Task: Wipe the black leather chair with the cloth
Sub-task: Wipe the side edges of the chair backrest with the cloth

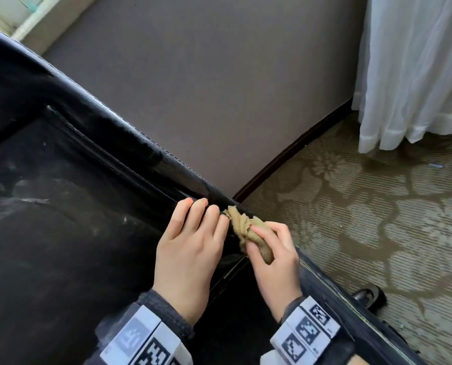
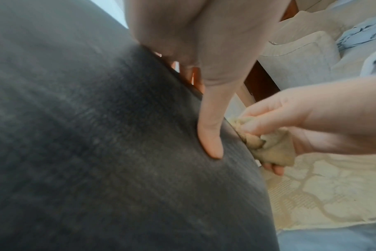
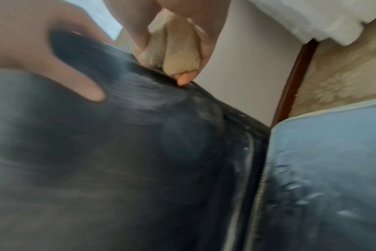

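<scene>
Right hand has its fingers curled round a bunched tan cloth, thumb on top, the wad clamped and its loose end pushed against the inner edge of the black leather chair where seat cushion meets armrest; bunching it small probably lets it reach into that narrow seam. Left hand lies flat just beside the cloth, fingers straight and close together, holding nothing; fingertips at the crease, thumb pressed into the cushion in the left wrist view. Likely it is pushing the padding down to open the gap, or bracing the chair against the rubbing. Grey dusty streaks across the seat, so most of the surface looks not yet wiped; judged early in the job. Chair sits in a corner, against a grey wall, patterned carpet to the right, white curtain beyond. Count: one chair, one cloth, two hands, one curtain, one dark rounded object on the carpet beside the chair, identity unclear
</scene>
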